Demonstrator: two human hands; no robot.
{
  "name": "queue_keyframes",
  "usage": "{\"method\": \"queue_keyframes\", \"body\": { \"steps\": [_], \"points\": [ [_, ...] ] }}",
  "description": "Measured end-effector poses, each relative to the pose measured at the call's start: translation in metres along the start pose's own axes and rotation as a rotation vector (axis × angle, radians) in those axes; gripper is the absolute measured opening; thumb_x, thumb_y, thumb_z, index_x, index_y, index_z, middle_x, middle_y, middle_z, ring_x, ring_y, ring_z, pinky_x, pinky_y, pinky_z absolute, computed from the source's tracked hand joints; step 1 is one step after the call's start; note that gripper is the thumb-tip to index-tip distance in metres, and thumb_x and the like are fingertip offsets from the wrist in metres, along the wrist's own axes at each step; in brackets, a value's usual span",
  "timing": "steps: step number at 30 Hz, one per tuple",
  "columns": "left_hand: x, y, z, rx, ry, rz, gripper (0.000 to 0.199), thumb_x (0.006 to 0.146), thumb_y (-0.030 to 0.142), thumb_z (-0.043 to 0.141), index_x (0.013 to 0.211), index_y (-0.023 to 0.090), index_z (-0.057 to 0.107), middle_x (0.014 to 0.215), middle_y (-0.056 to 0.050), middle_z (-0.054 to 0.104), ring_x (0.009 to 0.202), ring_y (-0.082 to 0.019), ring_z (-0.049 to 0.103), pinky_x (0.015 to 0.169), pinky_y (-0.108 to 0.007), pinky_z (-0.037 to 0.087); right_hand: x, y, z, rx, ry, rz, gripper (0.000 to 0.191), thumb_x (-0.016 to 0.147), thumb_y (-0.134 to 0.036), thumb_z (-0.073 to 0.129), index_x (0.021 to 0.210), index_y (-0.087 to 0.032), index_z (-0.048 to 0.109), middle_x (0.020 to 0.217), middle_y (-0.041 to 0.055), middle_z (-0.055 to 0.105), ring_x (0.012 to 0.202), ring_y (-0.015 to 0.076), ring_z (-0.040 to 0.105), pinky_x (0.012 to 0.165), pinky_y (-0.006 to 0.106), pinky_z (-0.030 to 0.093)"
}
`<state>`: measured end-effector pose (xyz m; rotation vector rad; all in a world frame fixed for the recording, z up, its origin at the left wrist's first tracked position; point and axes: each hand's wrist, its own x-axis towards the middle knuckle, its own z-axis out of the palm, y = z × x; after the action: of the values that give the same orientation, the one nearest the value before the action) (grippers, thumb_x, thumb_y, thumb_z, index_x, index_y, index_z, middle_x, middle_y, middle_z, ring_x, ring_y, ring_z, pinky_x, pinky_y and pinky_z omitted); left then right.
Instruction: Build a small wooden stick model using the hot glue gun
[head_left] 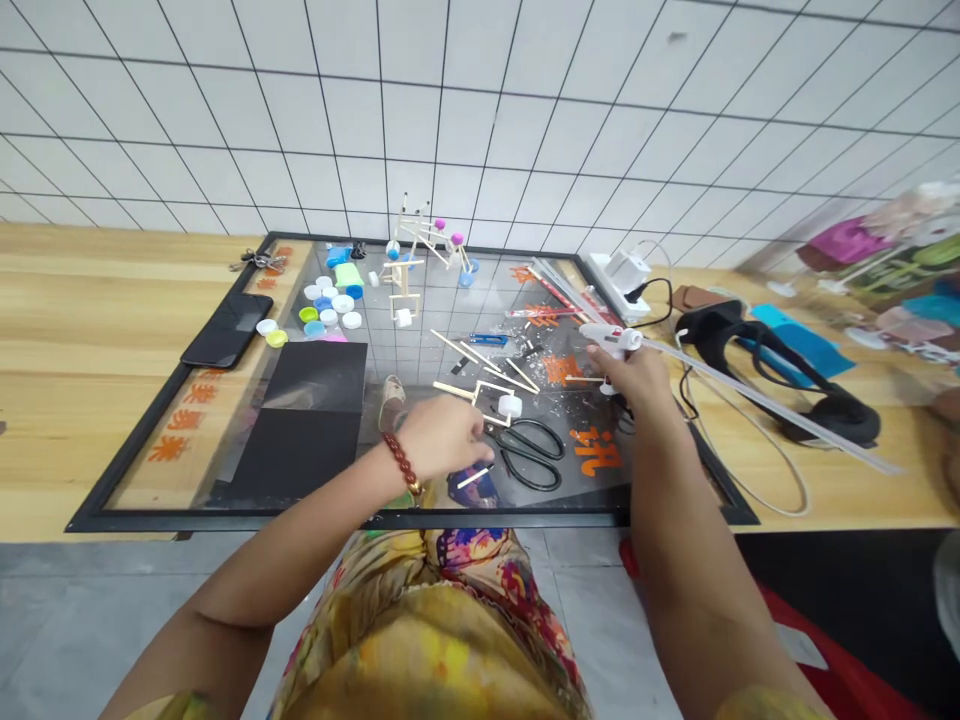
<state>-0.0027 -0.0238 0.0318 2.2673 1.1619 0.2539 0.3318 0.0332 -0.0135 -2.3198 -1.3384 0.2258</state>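
My left hand (450, 437), with a beaded bracelet at the wrist, is low over the glass panel. Its fingers are bent together beside the green-handled scissors (534, 452); whether they pinch anything is too small to tell. A small stick frame with a white cap (510, 406) lies just beyond the fingertips, and a short stick (475, 477) is below them. On the right, my right hand (636, 375) grips a white glue gun (611, 340), a long clear glue stick (765, 402) trailing out of its back. Loose sticks (487, 360) and a blue cutter (488, 340) lie ahead.
Coloured caps (328, 308), a black sheet (300, 430) and a phone (228, 330) are at the left. Stick models (409, 265) stand at the back. A power strip (616, 290), a cable and a black headset strap (780, 370) are on the right.
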Motion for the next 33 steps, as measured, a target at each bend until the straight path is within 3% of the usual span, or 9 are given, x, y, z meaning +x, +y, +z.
{"method": "queue_keyframes", "body": {
  "steps": [3,7,13,15,17,20,23,28,33],
  "points": [
    [0.001,0.005,0.014,0.071,-0.034,0.010,0.021,0.066,0.038,0.077,0.072,0.019,0.071,0.076,-0.009,0.069,0.070,-0.023,0.062,0.063,-0.030,0.039,0.000,0.002,0.007,-0.035,-0.003,-0.006,0.051,0.075,-0.056,0.062,0.101,-0.013,0.070,0.091,0.0180,0.071,0.088,0.0333,0.066,0.076,0.041,0.047],
    [0.002,0.004,0.021,0.094,-0.129,0.053,0.012,0.072,0.027,0.066,0.063,0.020,0.066,0.068,-0.006,0.066,0.067,-0.021,0.061,0.062,-0.029,0.039,-0.003,0.002,0.007,0.031,0.050,0.006,0.049,0.076,-0.054,0.061,0.102,-0.013,0.069,0.094,0.0206,0.071,0.094,0.0359,0.065,0.080,0.043,0.048],
    [-0.009,0.013,0.022,0.167,-0.080,0.141,0.010,0.069,0.012,0.056,0.070,0.017,0.065,0.081,-0.011,0.068,0.071,-0.023,0.062,0.062,-0.032,0.043,-0.018,-0.013,-0.002,0.496,0.223,-0.092,0.046,0.076,-0.050,0.062,0.105,-0.015,0.066,0.099,0.0142,0.071,0.085,0.0276,0.064,0.073,0.038,0.049],
    [-0.006,0.011,0.013,-0.006,-0.042,0.094,0.006,0.069,0.013,0.060,0.067,0.017,0.064,0.071,-0.007,0.065,0.068,-0.020,0.061,0.062,-0.030,0.044,-0.023,-0.017,-0.004,0.731,0.213,-0.121,0.045,0.075,-0.049,0.064,0.104,-0.016,0.064,0.097,0.0111,0.071,0.073,0.0208,0.061,0.064,0.033,0.047],
    [0.002,0.006,-0.002,-0.375,0.049,0.029,0.000,0.072,0.016,0.065,0.072,0.016,0.065,0.069,-0.004,0.065,0.063,-0.014,0.059,0.058,-0.025,0.044,-0.029,-0.020,-0.006,0.965,0.123,-0.173,0.041,0.073,-0.048,0.067,0.100,-0.018,0.063,0.090,0.0069,0.069,0.061,0.0142,0.053,0.056,0.029,0.042],
    [0.023,-0.009,-0.023,-0.953,0.171,-0.056,0.019,0.071,0.023,0.076,0.086,0.014,0.067,0.071,-0.002,0.066,0.055,-0.007,0.055,0.051,-0.020,0.044,-0.036,-0.026,-0.006,1.205,-0.061,-0.310,0.033,0.072,-0.045,0.073,0.093,-0.020,0.064,0.080,0.0027,0.067,0.054,0.0105,0.046,0.051,0.027,0.036],
    [0.041,-0.024,-0.031,-1.366,0.264,-0.094,0.031,0.067,0.017,0.080,0.097,0.013,0.070,0.074,-0.002,0.069,0.058,-0.007,0.061,0.053,-0.018,0.048,-0.043,-0.031,-0.003,1.281,-0.183,-0.396,0.030,0.072,-0.044,0.076,0.088,-0.021,0.066,0.076,0.0023,0.067,0.053,0.0107,0.046,0.050,0.027,0.034],
    [0.052,-0.041,-0.017,-1.551,0.371,-0.072,0.021,0.067,0.012,0.082,0.086,0.010,0.072,0.078,-0.006,0.074,0.070,-0.011,0.070,0.068,-0.021,0.057,-0.053,-0.034,0.002,1.296,-0.249,-0.431,0.027,0.073,-0.041,0.076,0.089,-0.022,0.068,0.078,0.0032,0.068,0.054,0.0116,0.046,0.050,0.028,0.034],
    [0.052,-0.046,-0.010,-1.556,0.415,-0.040,0.026,0.066,0.023,0.084,0.084,0.011,0.069,0.077,-0.006,0.073,0.069,-0.015,0.072,0.063,-0.024,0.057,-0.064,-0.046,-0.007,1.387,-0.203,-0.454,0.027,0.072,-0.041,0.076,0.088,-0.021,0.069,0.079,0.0033,0.068,0.054,0.0111,0.047,0.051,0.028,0.034]
  ]
}}
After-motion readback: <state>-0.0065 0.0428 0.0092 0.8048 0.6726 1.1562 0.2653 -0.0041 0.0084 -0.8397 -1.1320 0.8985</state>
